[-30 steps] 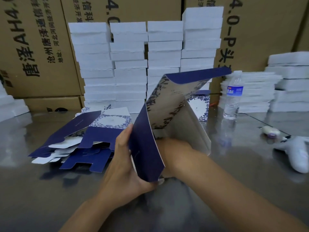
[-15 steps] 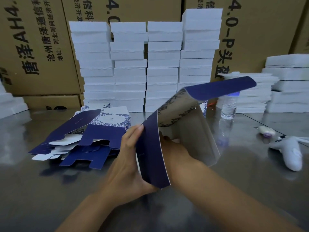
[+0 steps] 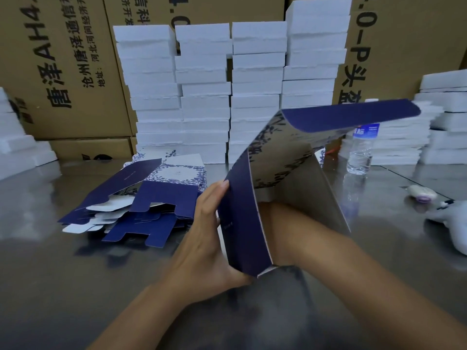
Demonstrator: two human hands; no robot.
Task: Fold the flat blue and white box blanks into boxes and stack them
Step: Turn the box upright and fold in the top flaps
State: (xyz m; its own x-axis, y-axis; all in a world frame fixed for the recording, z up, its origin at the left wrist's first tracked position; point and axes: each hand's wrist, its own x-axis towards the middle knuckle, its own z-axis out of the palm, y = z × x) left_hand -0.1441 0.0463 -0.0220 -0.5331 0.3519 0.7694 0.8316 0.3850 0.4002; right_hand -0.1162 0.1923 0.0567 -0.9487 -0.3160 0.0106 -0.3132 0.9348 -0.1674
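I hold my left hand (image 3: 202, 238) flat, fingers straight, against the blue side panel of the half-opened box blank (image 3: 242, 218), just above the table (image 3: 75, 286). My right hand (image 3: 275, 223) reaches inside it, and I cannot tell its grip. Recommended: square every crease fully before tucking flaps.

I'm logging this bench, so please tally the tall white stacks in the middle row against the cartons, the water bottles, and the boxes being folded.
White stacks, middle row: 4
Water bottle: 1
Half-folded box: 1
Total: 6
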